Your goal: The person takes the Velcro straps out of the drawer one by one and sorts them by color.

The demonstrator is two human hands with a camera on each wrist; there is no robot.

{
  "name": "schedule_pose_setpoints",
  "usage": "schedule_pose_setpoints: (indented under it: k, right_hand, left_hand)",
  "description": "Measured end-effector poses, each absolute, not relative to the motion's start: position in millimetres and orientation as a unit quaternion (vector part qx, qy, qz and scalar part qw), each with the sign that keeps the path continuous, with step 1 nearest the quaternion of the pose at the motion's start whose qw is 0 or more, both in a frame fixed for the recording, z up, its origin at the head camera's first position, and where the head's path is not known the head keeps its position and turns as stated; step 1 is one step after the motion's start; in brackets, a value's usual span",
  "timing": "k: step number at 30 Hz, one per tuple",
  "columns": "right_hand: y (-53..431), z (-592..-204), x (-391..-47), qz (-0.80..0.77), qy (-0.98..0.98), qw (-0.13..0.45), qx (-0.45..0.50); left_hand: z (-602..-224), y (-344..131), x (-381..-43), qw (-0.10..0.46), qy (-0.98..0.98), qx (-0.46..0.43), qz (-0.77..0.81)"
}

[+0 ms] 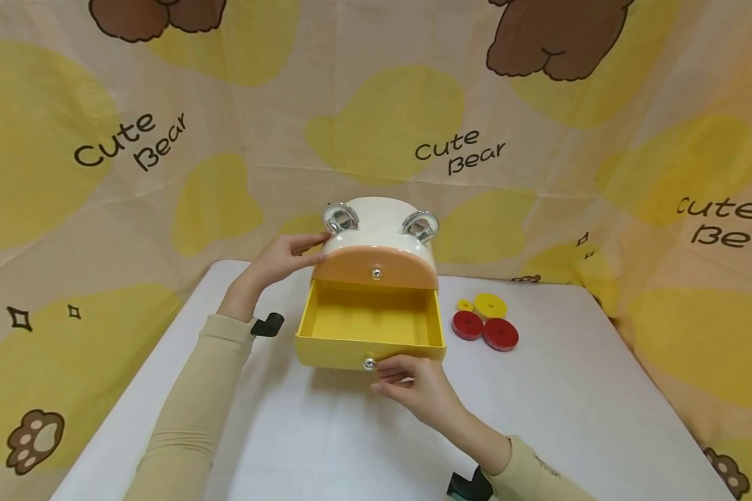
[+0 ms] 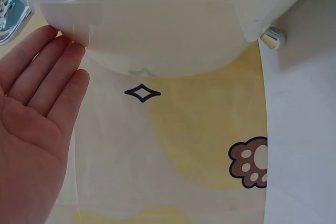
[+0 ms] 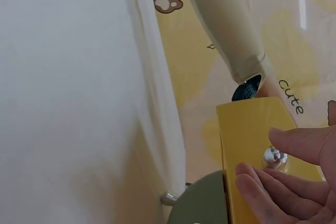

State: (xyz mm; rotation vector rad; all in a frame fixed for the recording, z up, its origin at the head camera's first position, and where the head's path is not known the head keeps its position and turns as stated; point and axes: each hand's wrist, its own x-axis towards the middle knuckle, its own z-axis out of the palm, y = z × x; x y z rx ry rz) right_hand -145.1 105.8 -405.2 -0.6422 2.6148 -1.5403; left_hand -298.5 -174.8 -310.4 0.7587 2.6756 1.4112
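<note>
A small white cabinet (image 1: 382, 219) with silver ears stands on the table, its orange upper drawer (image 1: 376, 266) closed. Below that, a yellow drawer (image 1: 335, 351) is pulled out and has nothing inside. My left hand (image 1: 286, 257) rests its straight fingers against the cabinet's left side; in the left wrist view the fingertips lie along the white wall (image 2: 163, 35). My right hand (image 1: 416, 383) is just right of the yellow drawer's silver knob (image 1: 369, 363). In the right wrist view, thumb and fingers stand apart on either side of the knob (image 3: 274, 157).
Right of the cabinet, two red discs (image 1: 500, 335) and two yellow discs (image 1: 490, 306) lie grouped on the white table (image 1: 576, 390). A patterned bear cloth (image 1: 376, 125) hangs behind. A green panel (image 3: 202, 203) and a silver foot (image 3: 169, 199) show in the right wrist view.
</note>
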Motion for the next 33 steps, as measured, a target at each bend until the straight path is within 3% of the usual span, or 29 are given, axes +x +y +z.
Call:
schedule_pose_setpoints:
  k: [9, 33]
  right_hand:
    - [97, -407, -151, -0.476, 0.859, -0.034, -0.187]
    - [94, -406, -186, -0.473, 0.867, -0.066, -0.142]
  left_hand:
    - [-310, -175, -298, 0.011, 0.86, 0.239, 0.45]
    - [-308, -174, -296, 0.013, 0.857, 0.239, 0.456]
